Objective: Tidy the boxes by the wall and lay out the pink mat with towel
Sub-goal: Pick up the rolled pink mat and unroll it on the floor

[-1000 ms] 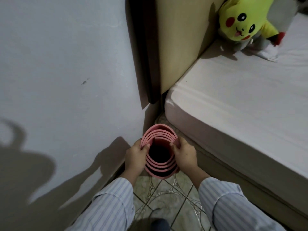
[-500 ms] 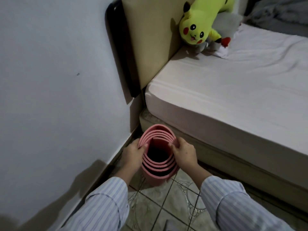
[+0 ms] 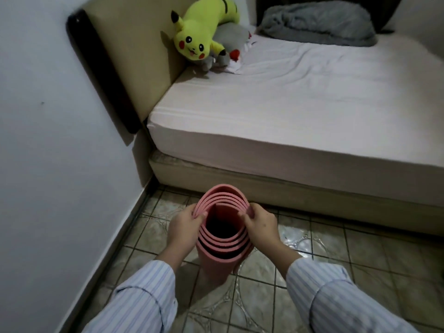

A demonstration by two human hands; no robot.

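The pink mat (image 3: pixel 222 258) is rolled up and stands on end over the tiled floor, its open top facing me. My left hand (image 3: pixel 183 230) grips the left side of the roll's rim, thumb over the layers. My right hand (image 3: pixel 260 227) grips the right side of the rim the same way. Both sleeves are striped light blue. No towel and no boxes are in view.
A bed (image 3: pixel 288 111) with a pale sheet fills the right and back, its base (image 3: pixel 276 186) just beyond the mat. A yellow plush toy (image 3: pixel 197 42) and a grey blanket (image 3: pixel 317 22) lie on it. The white wall (image 3: pixel 48 140) runs along the left, meeting the tiled floor (image 3: pixel 348 251).
The rolled mat, held in both hands, has come away from the corner by the wall and headboard into the floor space beside the bed. My view has swung right, showing more of the bed.
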